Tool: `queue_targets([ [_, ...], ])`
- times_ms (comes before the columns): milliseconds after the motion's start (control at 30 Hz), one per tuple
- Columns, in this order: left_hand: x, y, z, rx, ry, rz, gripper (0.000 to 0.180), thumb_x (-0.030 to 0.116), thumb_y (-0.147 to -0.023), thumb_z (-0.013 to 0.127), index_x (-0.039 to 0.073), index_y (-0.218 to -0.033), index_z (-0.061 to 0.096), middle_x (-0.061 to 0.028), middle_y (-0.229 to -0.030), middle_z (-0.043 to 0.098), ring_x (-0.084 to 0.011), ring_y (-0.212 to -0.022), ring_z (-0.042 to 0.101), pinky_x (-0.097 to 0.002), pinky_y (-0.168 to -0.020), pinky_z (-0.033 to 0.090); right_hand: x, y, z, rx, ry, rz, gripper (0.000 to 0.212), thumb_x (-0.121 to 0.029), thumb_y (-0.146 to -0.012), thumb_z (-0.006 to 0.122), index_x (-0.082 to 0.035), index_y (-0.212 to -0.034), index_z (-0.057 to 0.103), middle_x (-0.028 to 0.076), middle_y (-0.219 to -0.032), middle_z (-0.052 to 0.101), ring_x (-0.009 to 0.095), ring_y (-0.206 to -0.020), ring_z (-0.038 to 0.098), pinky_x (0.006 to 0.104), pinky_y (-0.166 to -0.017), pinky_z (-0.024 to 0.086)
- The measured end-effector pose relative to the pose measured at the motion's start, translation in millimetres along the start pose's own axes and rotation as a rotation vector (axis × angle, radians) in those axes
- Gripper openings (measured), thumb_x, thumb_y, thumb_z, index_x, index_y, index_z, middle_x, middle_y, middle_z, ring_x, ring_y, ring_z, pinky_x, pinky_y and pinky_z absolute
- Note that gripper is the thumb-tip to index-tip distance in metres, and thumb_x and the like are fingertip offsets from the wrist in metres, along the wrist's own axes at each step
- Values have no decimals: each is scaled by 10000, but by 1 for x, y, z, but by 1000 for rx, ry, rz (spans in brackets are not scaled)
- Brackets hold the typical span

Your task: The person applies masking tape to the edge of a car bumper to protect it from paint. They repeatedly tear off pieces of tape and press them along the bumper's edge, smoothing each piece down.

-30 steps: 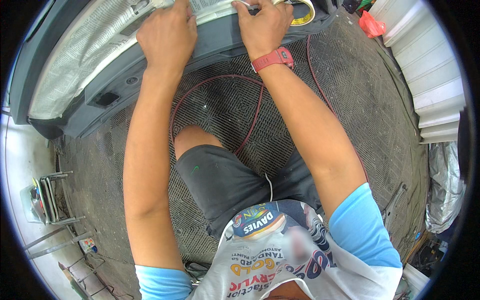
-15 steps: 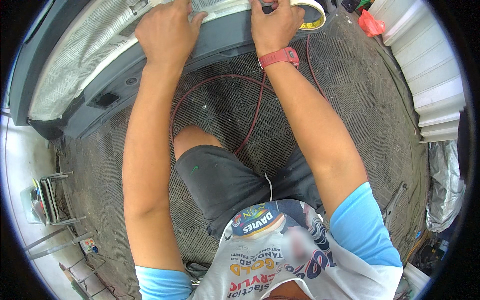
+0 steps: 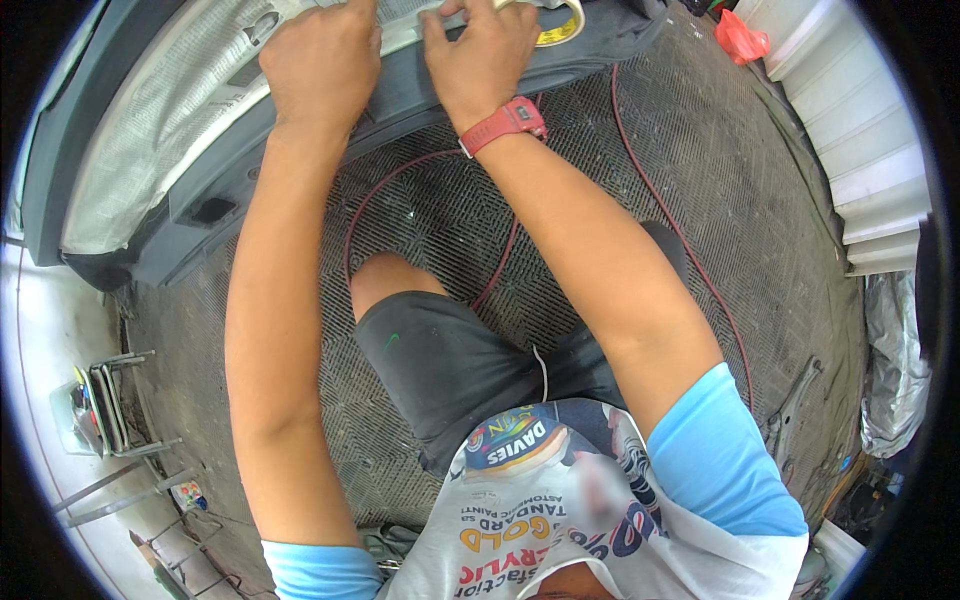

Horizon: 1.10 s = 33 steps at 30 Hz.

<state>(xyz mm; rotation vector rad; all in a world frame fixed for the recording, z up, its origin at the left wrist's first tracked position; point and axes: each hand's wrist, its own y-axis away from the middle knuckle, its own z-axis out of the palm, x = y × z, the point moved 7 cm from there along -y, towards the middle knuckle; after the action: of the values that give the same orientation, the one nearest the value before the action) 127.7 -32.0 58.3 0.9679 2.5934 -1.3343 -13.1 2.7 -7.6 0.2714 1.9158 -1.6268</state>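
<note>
Head view, looking down along both forearms. The left hand [image 3: 322, 62], at 11 o'clock, lies knuckles-up with its fingers curled and pressed down on the pale masking paper [image 3: 160, 110] that covers the grey car panel [image 3: 420, 95]. The right hand [image 3: 478, 52], at 12 o'clock and just beside the left, rests palm-down with fingers drawn together, their tips pressing the strip of pale tape along the paper's edge; whether they pinch the strip cannot be told. A red wristwatch [image 3: 503, 124] circles the right wrist. A roll of masking tape [image 3: 562, 25] sits touching the far side of the right hand, at 1 o'clock, on the panel's upper edge. The panel runs from 9 o'clock to 1 o'clock across the top of the field. Below the hands, a dark red hose [image 3: 400, 175] loops over the patterned grating floor [image 3: 740, 200] and runs off toward 4 o'clock. A bare knee in dark shorts [image 3: 450, 370] occupies the centre. At 1 o'clock lies a red bag [image 3: 742, 38]; at 3 o'clock, a white corrugated wall [image 3: 860, 150]; at 8 o'clock, metal frames [image 3: 110, 400].
</note>
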Motion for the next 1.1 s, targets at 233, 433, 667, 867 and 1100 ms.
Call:
queue_targets([
  [233, -6, 1, 0, -77, -28, -35, 190, 321, -899, 801, 181, -945, 681, -81, -751, 738, -326, -730, 751, -472, -601, 564, -6, 27, 16, -187, -67, -186, 141, -211, -827, 813, -114, -928, 815, 156, -980, 679, 387, -1026, 581, 518, -894, 441],
  [433, -9, 0, -4, -141, -48, -16, 204, 315, -895, 806, 176, -981, 685, -83, -768, 749, -335, -746, 754, -466, -609, 560, 17, 24, -8, -162, 12, -114, 196, -224, -891, 729, -104, -1020, 816, 187, -987, 681, 391, -1040, 571, 524, -911, 438],
  [667, 22, 63, -31, -168, 909, -390, 290, 234, -876, 856, 85, -1120, 810, -66, -894, 790, -190, -746, 684, -337, -674, 520, -3, 54, -86, -642, -463, 131, 515, -32, -1022, 562, -27, -1486, 338, 226, -966, 655, 465, -940, 689, 552, -841, 536],
  [867, 81, 160, 1, -397, 1494, -623, 169, 57, -890, 855, 35, -1045, 791, -48, -1135, 721, -109, -983, 656, -249, -829, 504, -14, 112, -131, -1194, -434, 271, 741, -123, -1037, 612, -35, -1663, 224, 267, -1054, 727, 503, -916, 717, 551, -811, 562],
  [1100, 73, 174, -12, -438, 1126, -746, 94, 20, -870, 863, 11, -899, 775, -45, -845, 743, -112, -742, 668, -277, -705, 534, 6, 151, -138, -1356, -752, 827, 574, -236, -1123, 539, -59, -1626, 325, 66, -741, 688, 195, -683, 677, 364, -700, 539],
])
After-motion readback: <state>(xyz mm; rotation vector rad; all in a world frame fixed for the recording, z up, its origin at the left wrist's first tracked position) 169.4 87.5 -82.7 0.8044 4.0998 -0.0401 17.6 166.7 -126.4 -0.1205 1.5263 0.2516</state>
